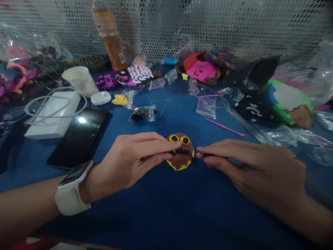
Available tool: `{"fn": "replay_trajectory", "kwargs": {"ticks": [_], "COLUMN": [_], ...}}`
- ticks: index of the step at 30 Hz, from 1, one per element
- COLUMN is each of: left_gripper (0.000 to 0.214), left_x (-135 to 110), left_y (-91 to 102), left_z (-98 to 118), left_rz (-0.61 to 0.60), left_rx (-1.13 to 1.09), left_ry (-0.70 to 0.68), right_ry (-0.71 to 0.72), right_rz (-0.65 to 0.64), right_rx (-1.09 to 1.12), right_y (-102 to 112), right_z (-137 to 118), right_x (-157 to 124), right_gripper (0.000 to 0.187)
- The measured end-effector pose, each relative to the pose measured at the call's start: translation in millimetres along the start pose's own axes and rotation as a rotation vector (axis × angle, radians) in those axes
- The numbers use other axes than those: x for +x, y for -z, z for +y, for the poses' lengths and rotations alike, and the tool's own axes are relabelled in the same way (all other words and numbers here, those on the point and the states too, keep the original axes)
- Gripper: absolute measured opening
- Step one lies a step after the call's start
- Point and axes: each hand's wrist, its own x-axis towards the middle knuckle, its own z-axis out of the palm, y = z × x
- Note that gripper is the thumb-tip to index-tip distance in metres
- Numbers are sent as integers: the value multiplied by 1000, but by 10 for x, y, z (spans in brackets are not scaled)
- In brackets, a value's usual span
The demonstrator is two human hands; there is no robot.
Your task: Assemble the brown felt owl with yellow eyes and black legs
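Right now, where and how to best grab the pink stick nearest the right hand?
I'd pinch the pink stick mid-length from above, closing across its long axis: it looks thin, lying flat on the blue table with its middle uncovered.

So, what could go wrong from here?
The left hand pinches close by the yellow-and-black eyes, so one might get smeared. The thin black piece over the brown disc could bend or stick crookedly. The watch looks close to the phone and might nudge it.
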Motion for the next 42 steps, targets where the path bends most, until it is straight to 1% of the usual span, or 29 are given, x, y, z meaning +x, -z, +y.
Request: {"fn": "replay_trajectory", "kwargs": {"ticks": [4,7,11,18,22,26,28,30,32,35,42], "left_gripper": [23,18,22,25,25,32,33,28,25,26,26], "left_x": [6,16,12,-10,-12,-21,-21,-20,-19,-21,-12], "left_y": [-3,-3,-3,1,5,8,7,8,10,18,15], "left_z": [-24,-32,-29,-14,-18,-19,-18,-16,-15,-11,-7], "left_rz": [-25,-31,-22,23,39,67,59,45,41,28,-33], "left_rx": [3,4,-16,-47,-56,-82,-106,-111,-89,-66,-125], "left_ry": [30,49,51,49,41,50,64,72,77,83,81], "right_ry": [-22,-27,-38,-44,-26,-19,-8,-1,-7,-9,-36], "right_rz": [3,9,33,24,36,50,42,33,35,23,-23], "right_rx": [-13,5,30,-7,-15,-42,-63,-60,-43,-18,16], "right_y": [-8,-20,-23,-18,-20,-13,-6,-1,1,-1,7], "right_z": [14,4,-7,10,5,-10,-15,-17,-19,-19,-1], "right_x": [-1,-19,-47,-41,-48,-34,-21,-13,-13,-22,-31], "right_gripper": [33,26,19,21,18,22,25,27,25,21,19]}}
